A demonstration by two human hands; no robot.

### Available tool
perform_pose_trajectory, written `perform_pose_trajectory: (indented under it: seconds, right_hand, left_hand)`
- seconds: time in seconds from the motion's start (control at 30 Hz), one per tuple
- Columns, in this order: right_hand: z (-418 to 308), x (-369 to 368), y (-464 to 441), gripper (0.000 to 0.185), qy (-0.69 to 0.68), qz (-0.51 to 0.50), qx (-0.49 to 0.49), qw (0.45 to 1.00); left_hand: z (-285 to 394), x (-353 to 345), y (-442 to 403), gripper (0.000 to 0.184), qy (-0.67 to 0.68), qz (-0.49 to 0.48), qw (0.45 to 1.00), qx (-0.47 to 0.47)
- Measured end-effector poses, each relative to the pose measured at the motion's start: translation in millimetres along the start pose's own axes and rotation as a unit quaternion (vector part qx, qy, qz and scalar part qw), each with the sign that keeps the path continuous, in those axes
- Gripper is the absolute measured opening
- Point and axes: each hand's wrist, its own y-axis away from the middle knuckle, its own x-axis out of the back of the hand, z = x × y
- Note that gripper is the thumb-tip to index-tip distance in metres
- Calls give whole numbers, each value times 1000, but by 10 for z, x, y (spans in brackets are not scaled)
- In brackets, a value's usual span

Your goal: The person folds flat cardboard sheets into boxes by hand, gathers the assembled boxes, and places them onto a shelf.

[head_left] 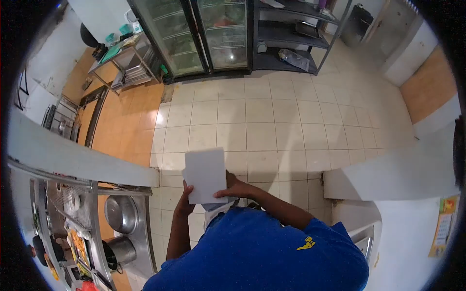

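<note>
Both of my hands hold a flat white rectangular thing, like a box or a stack of paper [206, 175], in front of my body. My left hand [186, 200] grips its lower left edge, thumb on the top face. At the lower right corner, my right hand [231, 188] has its thumb laid across the face and its fingers around the side. A second white edge peeks out at the left, so there may be more than one piece. The fingers beneath are hidden.
Ahead stands a glass-door fridge [213, 36], with a dark shelf rack [291, 34] beside it. A steel table [116, 53] is at the far left. Near left, a counter holds a metal basin [121, 214] and a steel pot [122, 250]. A low white wall [378, 174] runs along the right.
</note>
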Motion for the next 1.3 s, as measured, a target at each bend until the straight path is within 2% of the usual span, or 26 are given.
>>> perform_pose_trajectory:
  seconds: [0.07,0.2,0.23,0.27,0.33,0.37,0.4,0.43,0.47,0.53,0.6,0.63,0.67,0.73,0.77,0.83,0.93,1.0,1.07,1.13,1.2,1.23,1.27,1.3]
  right_hand:
    - [-31,231,-225,112,1,-40,-38,998]
    - [-56,884,-703,112,49,-8,-80,996]
    - [54,1089,-893,111,79,9,-73,994]
    - [175,1308,-1084,109,59,24,-20,998]
    - [258,1838,-1503,116,3,109,-54,993]
    - [115,2151,-1696,114,-19,133,-32,990]
    - [-27,2429,-1831,112,-45,153,-13,987]
    - [-157,2705,-1915,107,-98,168,-53,979]
    - [-576,2919,-1887,100,-135,154,-56,977]
    - [-509,3426,-2001,89,-111,203,-44,972]
    - [-422,3924,-1993,67,-240,227,-72,941]
    - [-436,4106,-1932,62,-305,244,-53,919]
    - [-435,4280,-1851,56,-367,261,-38,892]
    - [-144,4671,-1817,54,-345,282,40,894]
    - [4,4858,-1843,53,-332,291,80,894]
    - [146,5273,-1883,55,-387,326,37,862]
    - [298,6219,-2038,55,-344,359,47,867]
    - [-109,6810,-2178,55,-470,314,34,824]
    - [-396,7640,-2349,59,-415,319,47,851]
    - [-592,8646,-2548,58,-387,360,66,846]
    - [-1114,9446,-2750,52,-342,440,28,830]
    - [-1060,10077,-2802,52,-221,439,89,866]
    - [-1212,10553,-2912,53,-204,431,109,872]
    - [-1375,11018,-3025,53,-188,423,129,877]
  left_hand:
    - [-36,-22,-181,85,42,36,998,7]
    - [93,-156,-952,83,66,28,997,32]
    - [139,-204,-1208,83,71,24,997,33]
    - [301,-333,-1505,83,57,-20,998,8]
    - [528,-426,-2246,79,49,-39,998,17]
    - [642,-487,-2678,75,-175,-66,976,-111]
    - [855,-678,-2995,74,-201,-88,970,-104]
    - [1072,-875,-3308,72,-228,-110,962,-99]
    - [1383,-1242,-3580,72,-56,-128,990,34]
    - [1564,-1550,-4149,82,-105,-151,978,96]
    - [1721,-2042,-4475,90,-171,-133,972,96]
    - [1760,-2181,-4640,94,-183,-171,964,84]
    - [1813,-2284,-4828,84,-195,-229,951,73]
    - [1976,-2540,-5053,83,-160,-269,946,80]
    - [1976,-2539,-5236,83,-176,-254,948,73]
    - [1859,-2435,-5632,81,-202,-220,953,61]
    - [1649,-2132,-6244,66,-158,-147,971,100]
    - [1372,-1850,-6548,49,-57,-11,990,127]
    - [864,-1436,-6882,47,10,143,982,123]
    - [411,-1209,-7048,48,95,311,938,119]
    - [119,-1278,-6958,49,163,410,891,108]
    - [5,-1366,-6913,49,161,427,883,114]
    - [-133,-1482,-6853,50,162,443,873,120]
    - [-413,-1440,-6838,50,122,421,893,101]
